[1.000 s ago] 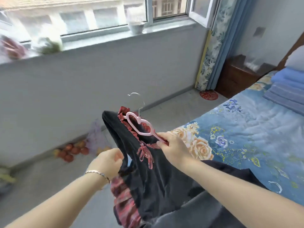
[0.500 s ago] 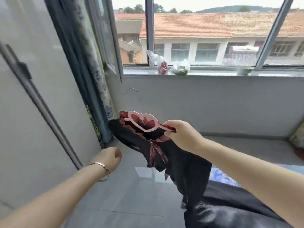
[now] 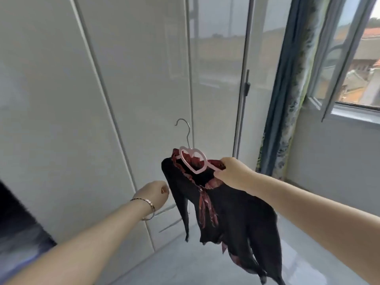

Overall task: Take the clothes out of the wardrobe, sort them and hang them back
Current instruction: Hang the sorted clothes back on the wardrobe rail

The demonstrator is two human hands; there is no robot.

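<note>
Right hand (image 3: 232, 174) grips pink hanger (image 3: 193, 161) by one arm; black garment (image 3: 236, 219) hangs from it. Left hand (image 3: 153, 192) fisted, empty, just beside the garment's drooping sleeve.

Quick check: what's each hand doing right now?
Left hand: curled shut, holding nothing.
Right hand: gripping the pink hanger carrying the black garment.

One hanger (image 3: 211, 167), one black garment (image 3: 230, 212), two hands (image 3: 153, 192) (image 3: 232, 173), one bracelet (image 3: 149, 204), and seemingly three wardrobe doors (image 3: 133, 79).
</note>
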